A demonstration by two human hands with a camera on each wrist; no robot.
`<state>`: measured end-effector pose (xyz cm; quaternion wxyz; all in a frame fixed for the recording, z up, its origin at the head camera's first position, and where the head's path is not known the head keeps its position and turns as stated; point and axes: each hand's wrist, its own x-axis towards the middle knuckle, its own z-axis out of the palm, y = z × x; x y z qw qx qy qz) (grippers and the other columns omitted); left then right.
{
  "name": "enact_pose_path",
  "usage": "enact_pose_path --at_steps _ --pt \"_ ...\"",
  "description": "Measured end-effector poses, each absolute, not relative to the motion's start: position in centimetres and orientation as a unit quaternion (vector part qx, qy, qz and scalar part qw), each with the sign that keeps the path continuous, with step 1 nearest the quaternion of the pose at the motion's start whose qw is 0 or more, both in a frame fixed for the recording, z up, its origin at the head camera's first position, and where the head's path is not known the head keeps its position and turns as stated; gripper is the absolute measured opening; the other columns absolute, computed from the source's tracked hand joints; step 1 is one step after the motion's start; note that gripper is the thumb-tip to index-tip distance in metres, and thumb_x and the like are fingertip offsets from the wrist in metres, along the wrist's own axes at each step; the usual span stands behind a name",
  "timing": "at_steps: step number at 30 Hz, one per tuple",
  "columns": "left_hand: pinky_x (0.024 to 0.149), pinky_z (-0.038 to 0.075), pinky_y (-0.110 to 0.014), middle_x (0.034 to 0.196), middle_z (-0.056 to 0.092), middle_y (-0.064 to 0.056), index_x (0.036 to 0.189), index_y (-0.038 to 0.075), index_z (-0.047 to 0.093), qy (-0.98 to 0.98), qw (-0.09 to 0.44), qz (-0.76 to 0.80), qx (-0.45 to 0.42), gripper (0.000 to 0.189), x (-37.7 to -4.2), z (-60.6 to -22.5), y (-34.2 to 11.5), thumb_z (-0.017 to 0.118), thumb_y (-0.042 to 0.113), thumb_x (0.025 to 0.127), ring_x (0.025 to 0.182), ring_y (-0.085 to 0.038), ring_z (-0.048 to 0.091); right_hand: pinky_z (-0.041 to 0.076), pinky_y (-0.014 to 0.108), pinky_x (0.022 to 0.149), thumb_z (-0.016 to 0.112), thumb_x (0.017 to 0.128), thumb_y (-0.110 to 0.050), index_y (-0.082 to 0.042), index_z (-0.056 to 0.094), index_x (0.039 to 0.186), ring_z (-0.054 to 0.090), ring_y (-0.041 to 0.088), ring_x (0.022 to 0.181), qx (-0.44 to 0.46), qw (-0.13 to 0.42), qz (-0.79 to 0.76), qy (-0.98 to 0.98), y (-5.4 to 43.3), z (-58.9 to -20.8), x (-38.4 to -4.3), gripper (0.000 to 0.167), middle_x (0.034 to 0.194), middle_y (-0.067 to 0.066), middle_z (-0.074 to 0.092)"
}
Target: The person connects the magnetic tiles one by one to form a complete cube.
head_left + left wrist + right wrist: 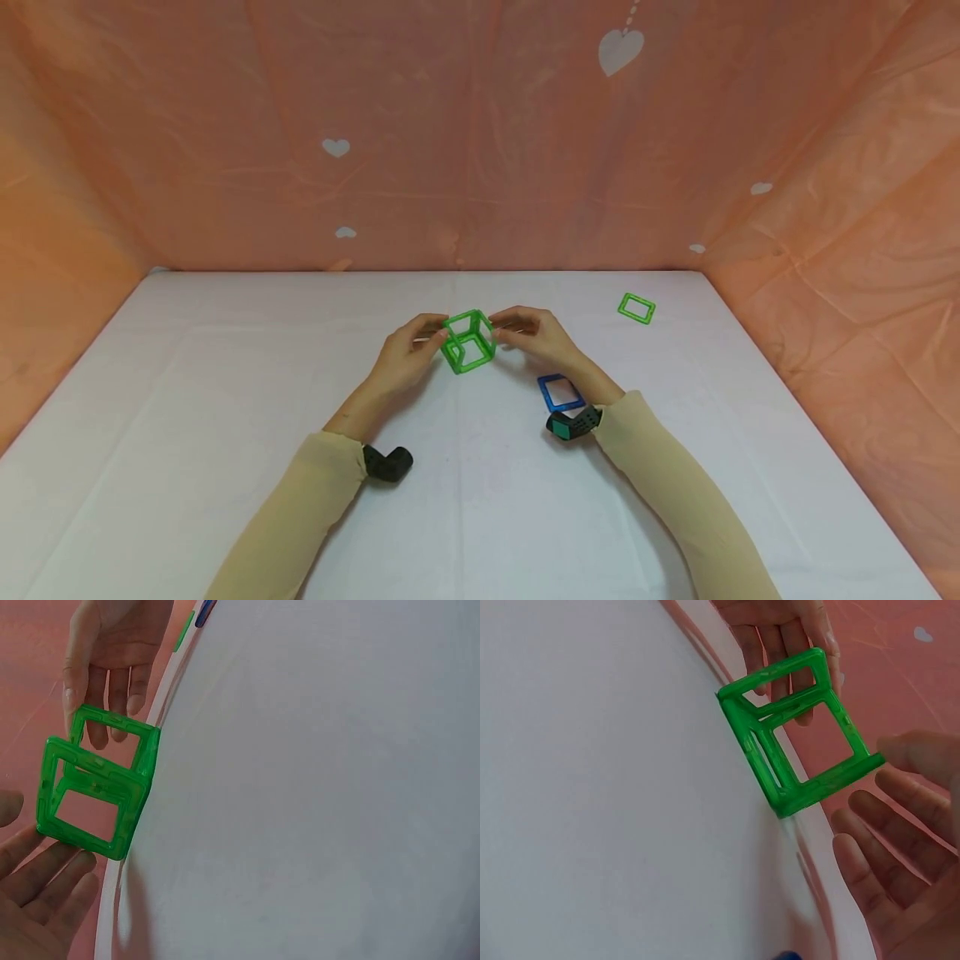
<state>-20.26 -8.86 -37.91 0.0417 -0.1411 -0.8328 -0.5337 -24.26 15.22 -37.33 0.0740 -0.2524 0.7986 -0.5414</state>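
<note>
Between my two hands is a box-shaped frame of green see-through magnetic tiles, with square openings in its sides. My left hand holds its left side, thumb toward me and fingers behind. On the opposite side my right hand pinches an edge; in the right wrist view the thumb meets a corner of the green tile frame. The left wrist view shows the left fingers at the lower edge of the frame. The other fingers of both hands extend loosely.
A blue square tile lies on the white-covered table, partly hidden by my right wrist. Farther back on the right lies a single green square tile. Orange curtain with white hearts surrounds the table's back and sides.
</note>
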Motion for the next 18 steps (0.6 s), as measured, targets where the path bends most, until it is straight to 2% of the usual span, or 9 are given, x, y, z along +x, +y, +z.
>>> enact_pose_path --at_steps 2,7,10,12,18 --pt "0.097 0.048 -0.045 0.120 0.063 -0.021 0.125 -0.001 0.057 -0.831 0.040 -0.538 -0.136 0.031 -20.2 -37.9 -8.9 0.054 0.014 0.098 0.113 -0.035 0.059 0.055 0.046 0.082 0.061 0.093 -0.004 0.008 0.061 0.120 0.067 0.020 0.090 -0.257 0.074 -0.540 0.798 15.1 -36.7 -23.8 0.030 0.115 0.026 0.064" --pt "0.097 0.048 -0.043 0.119 0.063 -0.021 0.122 -0.002 0.058 -0.830 0.040 -0.540 -0.131 0.029 -20.2 -37.8 -8.9 0.055 0.013 0.098 0.113 -0.035 0.060 0.054 0.050 0.080 0.057 0.093 0.000 0.014 0.059 0.118 0.063 0.044 0.091 -0.260 0.076 -0.539 0.797 14.7 -35.2 -22.8 0.028 0.110 0.033 0.062" --pt "0.097 0.049 -0.043 0.118 0.064 -0.021 0.120 -0.002 0.059 -0.830 0.041 -0.541 -0.130 0.028 -20.2 -37.8 -8.9 0.055 0.013 0.098 0.113 -0.034 0.060 0.055 0.048 0.076 0.056 0.093 0.002 0.014 0.060 0.116 0.061 0.048 0.088 -0.262 0.069 -0.547 0.792 14.8 -35.4 -23.1 0.027 0.104 0.035 0.063" --pt "0.096 0.049 -0.043 0.116 0.065 -0.020 0.119 -0.002 0.060 -0.831 0.043 -0.539 -0.131 0.027 -20.2 -37.8 -8.9 0.054 0.013 0.097 0.111 -0.033 0.061 0.056 0.043 0.074 0.056 0.092 0.002 0.014 0.061 0.115 0.064 0.044 0.085 -0.263 0.063 -0.556 0.786 14.9 -36.0 -23.5 0.026 0.101 0.036 0.063" --pt "0.091 0.051 -0.044 0.107 0.067 -0.021 0.119 -0.002 0.060 -0.835 0.047 -0.531 -0.136 0.026 -20.2 -38.0 -8.8 0.054 0.011 0.097 0.103 -0.034 0.064 0.056 0.027 0.071 0.060 0.093 -0.004 0.009 0.065 0.113 0.068 0.015 0.081 -0.253 0.054 -0.567 0.782 15.2 -37.9 -24.9 0.024 0.100 0.030 0.067"
